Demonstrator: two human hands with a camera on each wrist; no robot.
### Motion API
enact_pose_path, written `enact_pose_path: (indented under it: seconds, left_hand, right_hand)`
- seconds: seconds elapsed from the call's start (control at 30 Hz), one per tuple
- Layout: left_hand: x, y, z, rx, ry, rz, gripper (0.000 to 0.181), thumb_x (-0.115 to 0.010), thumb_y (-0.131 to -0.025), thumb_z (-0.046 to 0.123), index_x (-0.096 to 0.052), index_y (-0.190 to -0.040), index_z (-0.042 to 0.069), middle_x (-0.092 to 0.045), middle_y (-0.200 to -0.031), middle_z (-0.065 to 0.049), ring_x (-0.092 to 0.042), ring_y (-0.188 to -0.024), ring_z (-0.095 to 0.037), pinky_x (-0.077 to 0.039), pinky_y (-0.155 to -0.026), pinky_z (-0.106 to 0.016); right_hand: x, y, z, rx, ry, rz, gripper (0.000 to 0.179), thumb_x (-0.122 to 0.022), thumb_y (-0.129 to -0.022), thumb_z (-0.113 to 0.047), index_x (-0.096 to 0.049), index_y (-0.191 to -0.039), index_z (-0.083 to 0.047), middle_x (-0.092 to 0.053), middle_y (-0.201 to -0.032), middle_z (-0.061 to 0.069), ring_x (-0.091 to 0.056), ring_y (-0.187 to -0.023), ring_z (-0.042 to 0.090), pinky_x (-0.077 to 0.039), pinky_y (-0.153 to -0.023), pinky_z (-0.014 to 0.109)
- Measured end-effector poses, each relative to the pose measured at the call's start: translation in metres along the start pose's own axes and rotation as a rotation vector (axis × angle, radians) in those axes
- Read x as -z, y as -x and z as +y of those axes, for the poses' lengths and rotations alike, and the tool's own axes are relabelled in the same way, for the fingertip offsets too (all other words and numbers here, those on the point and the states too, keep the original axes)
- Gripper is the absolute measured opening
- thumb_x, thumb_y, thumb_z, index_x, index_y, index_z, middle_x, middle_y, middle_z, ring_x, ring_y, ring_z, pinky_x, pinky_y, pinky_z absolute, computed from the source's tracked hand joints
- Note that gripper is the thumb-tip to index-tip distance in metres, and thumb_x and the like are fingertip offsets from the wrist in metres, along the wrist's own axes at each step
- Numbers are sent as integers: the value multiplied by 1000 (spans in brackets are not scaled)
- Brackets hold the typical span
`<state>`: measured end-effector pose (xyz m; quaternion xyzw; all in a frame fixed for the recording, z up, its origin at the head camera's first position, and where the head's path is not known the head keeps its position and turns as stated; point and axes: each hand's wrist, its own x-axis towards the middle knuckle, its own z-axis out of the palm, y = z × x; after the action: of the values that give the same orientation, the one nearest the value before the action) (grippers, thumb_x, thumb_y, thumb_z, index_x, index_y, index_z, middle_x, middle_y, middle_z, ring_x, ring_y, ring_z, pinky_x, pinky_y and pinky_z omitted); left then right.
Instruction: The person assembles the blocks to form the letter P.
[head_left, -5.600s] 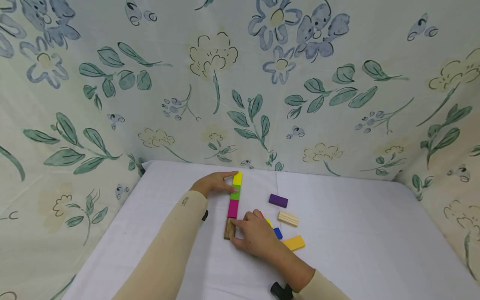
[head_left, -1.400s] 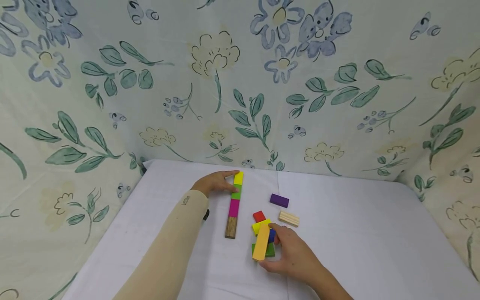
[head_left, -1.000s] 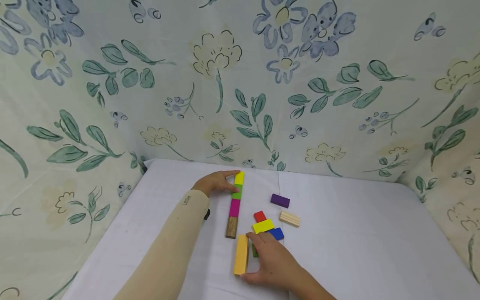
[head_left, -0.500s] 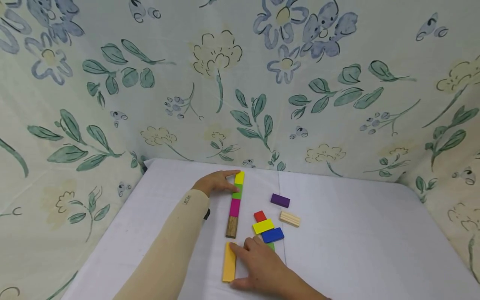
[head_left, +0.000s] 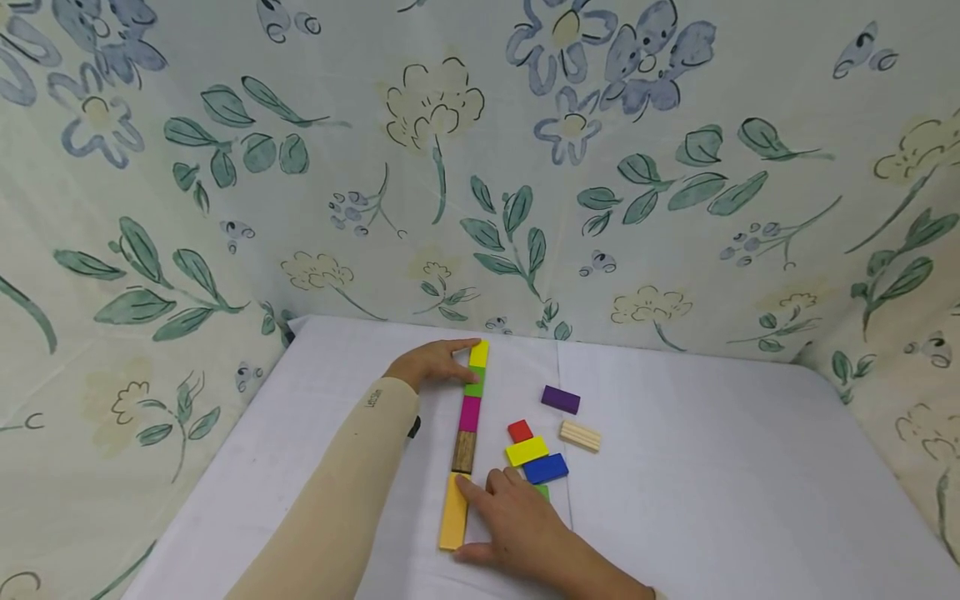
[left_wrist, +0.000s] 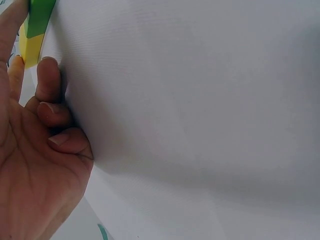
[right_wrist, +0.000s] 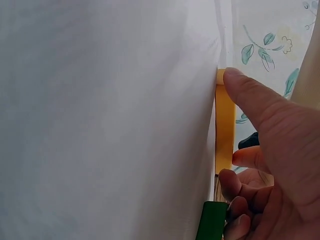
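A straight row of wooden blocks lies on the white cloth, all in contact in the head view. From the far end it runs yellow block, light green block, magenta block, brown block and a longer orange-yellow block. My left hand is at the far end: its straight index finger touches the yellow block's end, its thumb the green block's side. The other fingers are curled against the cloth in the left wrist view. Lengthwise, my right hand pinches the orange-yellow block, thumb at its near end, index finger at the brown block.
Right of the row lie a red block, another yellow block, a blue block and a dark green block partly under my right hand. Farther right are a purple block and a ridged pale wood block. Floral fabric stands behind.
My right hand let go of the brown block, picked up the orange-yellow block from the right, carried it left and slid it forward against the brown block. My left hand stays put.
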<state>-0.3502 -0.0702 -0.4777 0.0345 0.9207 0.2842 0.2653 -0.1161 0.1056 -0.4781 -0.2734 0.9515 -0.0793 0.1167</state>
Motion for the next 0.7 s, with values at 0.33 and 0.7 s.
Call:
enact_pose_path:
  seconds: [0.33, 0.7]
  left_hand:
    - [-1, -3, 0, 15, 0, 0, 86, -84, -75, 56, -39, -148, 60, -33, -168, 1, -35, -149, -38, -30, -119, -69]
    - [0, -2, 0, 7, 2, -4, 86, -83, -76, 55, -39, -149, 59, -32, -169, 1, -34, -151, -37, -29, -120, -68]
  right_hand:
    - [-2, -2, 0, -19, 7, 3, 87, -67, -76, -80, -52, -150, -36, -56, -97, -6, -43, -87, 10, -43, -70, 21]
    - [-2, -3, -1, -23, 17, 7, 87, -68, -76, -80, -51, -150, -37, -57, -96, -5, -44, -87, 10, -44, -69, 21]
